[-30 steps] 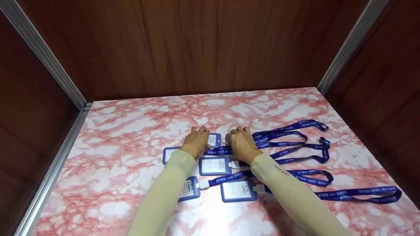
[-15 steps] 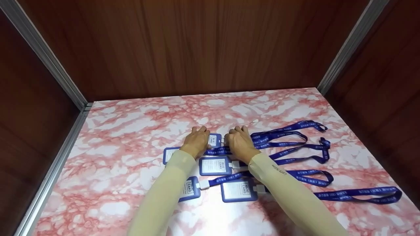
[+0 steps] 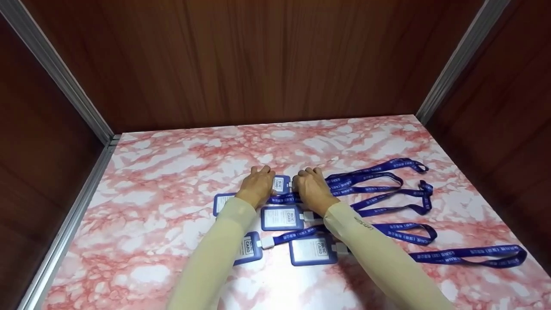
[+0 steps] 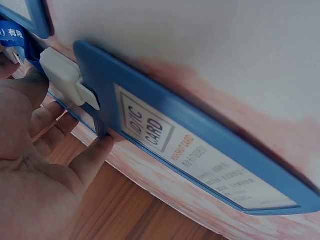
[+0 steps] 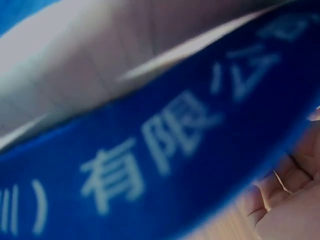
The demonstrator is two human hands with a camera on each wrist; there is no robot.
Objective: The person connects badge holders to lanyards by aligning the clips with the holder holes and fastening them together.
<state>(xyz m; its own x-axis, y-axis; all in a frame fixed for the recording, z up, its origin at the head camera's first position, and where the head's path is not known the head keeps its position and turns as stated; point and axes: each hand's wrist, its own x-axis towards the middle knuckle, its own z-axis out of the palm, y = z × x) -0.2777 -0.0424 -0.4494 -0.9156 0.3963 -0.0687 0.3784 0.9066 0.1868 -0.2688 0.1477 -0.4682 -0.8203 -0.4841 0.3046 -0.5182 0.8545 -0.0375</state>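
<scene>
In the head view, my left hand grips the farthest blue badge holder, its fingers and thumb at the long edges. The left wrist view shows fingertips against the blue frames and a white clip on the nearer badge holder. Just right of that far badge, my right hand holds the clip end of its lanyard, fingers curled; the exact grip is covered by the hand. A blurred blue lanyard strap with white lettering hides most of the right fingers in the right wrist view.
Several more badges lie flat nearer me, including a middle badge, a front badge and a partly covered left badge. Their lanyards stretch rightward. Wood panels bound the marbled table behind and on both sides.
My right hand has shifted slightly left, toward the far badge, and the far lanyard's loop has slid a little left with it. The left hand and the other badges look unchanged.
</scene>
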